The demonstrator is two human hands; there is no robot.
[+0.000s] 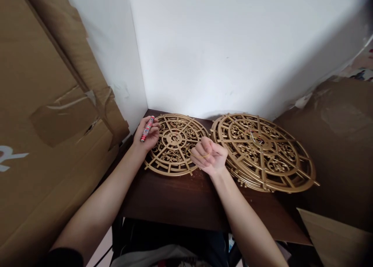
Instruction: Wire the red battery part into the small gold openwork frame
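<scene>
My left hand (150,135) is closed loosely around a small red patterned cylinder (147,128), at the left edge of a round gold openwork frame (171,168) lying on the dark table. My right hand (210,154), palm up with curled fingers, pinches a thin yellowish strand (204,156) over the right side of that frame. To the right, a stack of larger round gold frames (262,158) with scrollwork rests on the table. Thin white and red wires (256,138) show at the centre of its top frame.
A dark brown tabletop (175,199) meets a white wall (210,57) at the back. Large cardboard sheets (58,150) stand at the left, with more cardboard (335,142) at the right. A cardboard flap (332,236) juts in at the lower right.
</scene>
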